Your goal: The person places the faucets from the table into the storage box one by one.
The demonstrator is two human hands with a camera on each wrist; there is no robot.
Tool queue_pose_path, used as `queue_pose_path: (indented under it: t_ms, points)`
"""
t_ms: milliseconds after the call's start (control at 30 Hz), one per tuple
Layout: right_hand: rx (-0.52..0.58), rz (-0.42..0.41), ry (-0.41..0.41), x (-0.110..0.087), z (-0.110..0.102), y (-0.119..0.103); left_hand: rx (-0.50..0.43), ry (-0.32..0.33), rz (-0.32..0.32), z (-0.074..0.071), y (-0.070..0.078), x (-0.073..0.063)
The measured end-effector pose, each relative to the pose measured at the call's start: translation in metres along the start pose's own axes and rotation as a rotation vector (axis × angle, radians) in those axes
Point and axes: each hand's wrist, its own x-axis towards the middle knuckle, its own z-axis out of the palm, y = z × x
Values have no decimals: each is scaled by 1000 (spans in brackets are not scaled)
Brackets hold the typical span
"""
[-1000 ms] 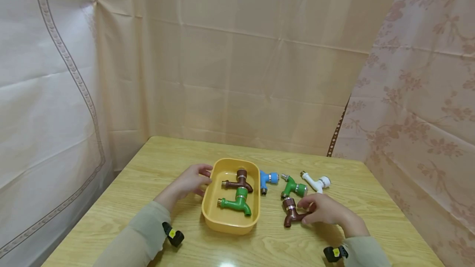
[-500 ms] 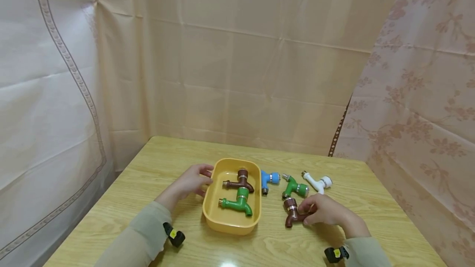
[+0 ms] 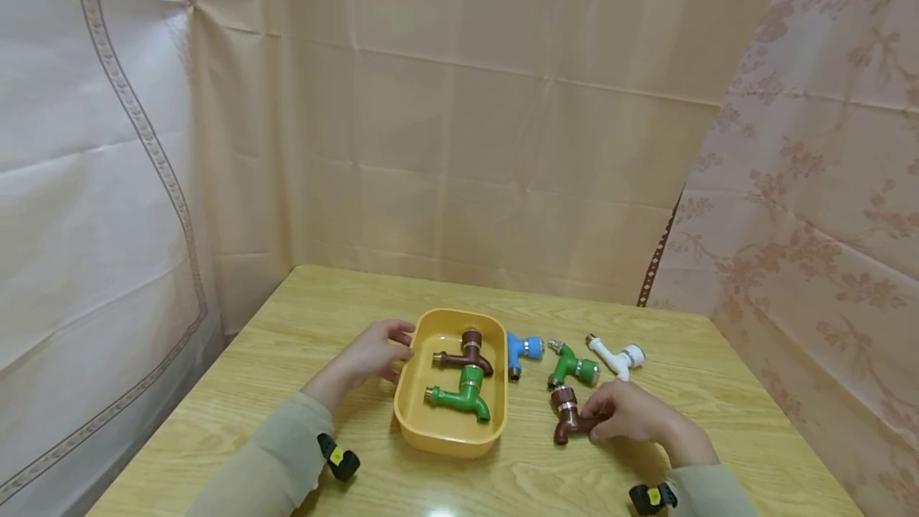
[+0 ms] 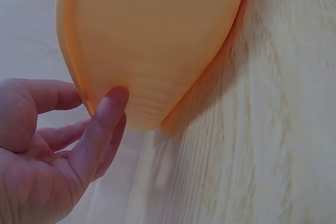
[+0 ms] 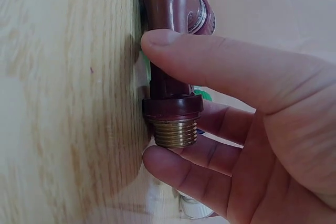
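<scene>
In the head view a yellow plastic tub point(image 3: 404, 415) holds a brown tap point(image 3: 470, 349) and a green tap point(image 3: 459, 400), lying one behind the other. My left hand point(image 3: 375, 352) is at the tub's left side; in the left wrist view its loosely bent fingers point(image 4: 107, 108) touch the outer wall near the rim. To the right, my right hand point(image 3: 632, 413) grips a second brown tap point(image 3: 566, 419) by its inlet pipe, close over the table. Up close, the thumb point(image 5: 173, 51) lies across the pipe, and its brass thread point(image 5: 176, 134) sits between thumb and fingers.
Behind the held tap lie another green tap point(image 3: 572, 367) and a white tap point(image 3: 619, 357). A blue tap point(image 3: 524, 348) lies against the tub's right side, partly hidden by it. Curtains point(image 3: 459, 142) hang around the wooden table point(image 3: 359, 286).
Both hands keep their places, with the fingers of the right hand settling slightly around the brown tap. The whole scene shifts slightly in the head view.
</scene>
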Motion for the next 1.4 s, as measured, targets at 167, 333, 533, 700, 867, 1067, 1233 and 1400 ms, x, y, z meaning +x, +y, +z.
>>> queue_pose_path:
  t_ms: [167, 333, 533, 700, 867, 1067, 1233, 1400]
  points:
    - [-4, 12, -3, 0, 0, 0, 2, -4, 9, 1, -1, 1]
    - [-15, -14, 1, 0, 0, 1, 5, -2, 11, 1, 0, 0]
    - [-46, -49, 22, 0, 1, 0, 11, 6, 8, 2, 1, -1]
    - [-70, -63, 25, -1, 0, 1, 8, 4, 6, 1, 1, -1]
    - [-86, -80, 30, -1, -3, 2, 4, 3, 0, 1, 2, -2]
    - [-83, -100, 38, 0, -6, 4, 5, -1, 0, 0, 3, -2]
    - [-90, -104, 58, -2, -7, 3, 7, 0, 0, 1, 4, -2]
    - [-114, -108, 102, -3, -8, 1, 16, 2, -6, 1, 3, -1]
